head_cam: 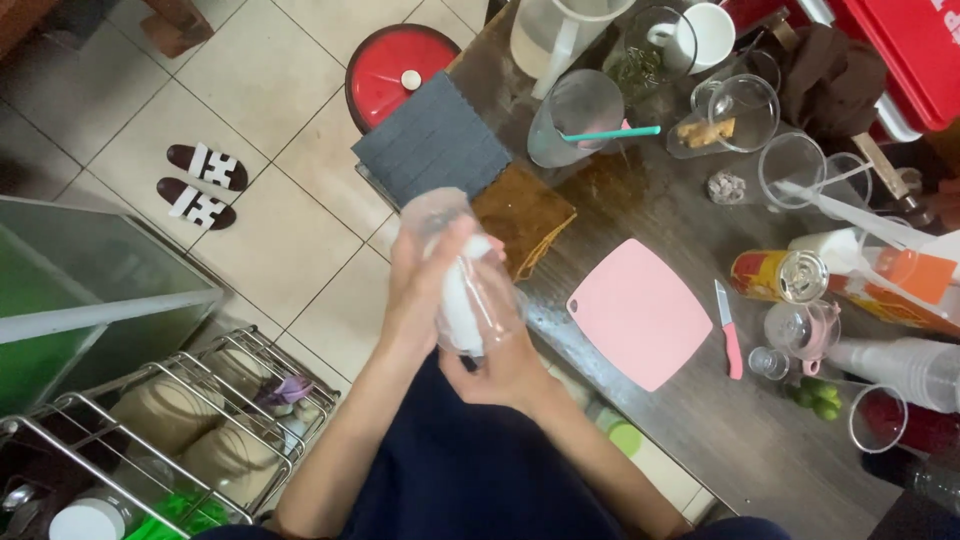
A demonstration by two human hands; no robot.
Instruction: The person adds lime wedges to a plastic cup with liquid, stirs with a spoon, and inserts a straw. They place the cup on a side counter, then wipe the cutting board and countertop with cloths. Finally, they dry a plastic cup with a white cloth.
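Observation:
I hold a clear plastic cup (440, 215) in front of me, over the near edge of the dark wooden table (700, 430). My left hand (415, 290) is pressed into the cup with a white cloth (462, 300) bunched inside it. My right hand (500, 365) grips the cup from below and the side. Both forearms come up from the bottom of the view, over my dark blue lap.
On the table lie a pink cutting board (640, 312), a pink-handled knife (729, 330), a brown woven mat (525, 215), a grey folded cloth (432, 140), several clear cups, a can (780, 275) and limes (815, 397). A wire rack (200, 420) and sandals (205, 185) are on the tiled floor at left.

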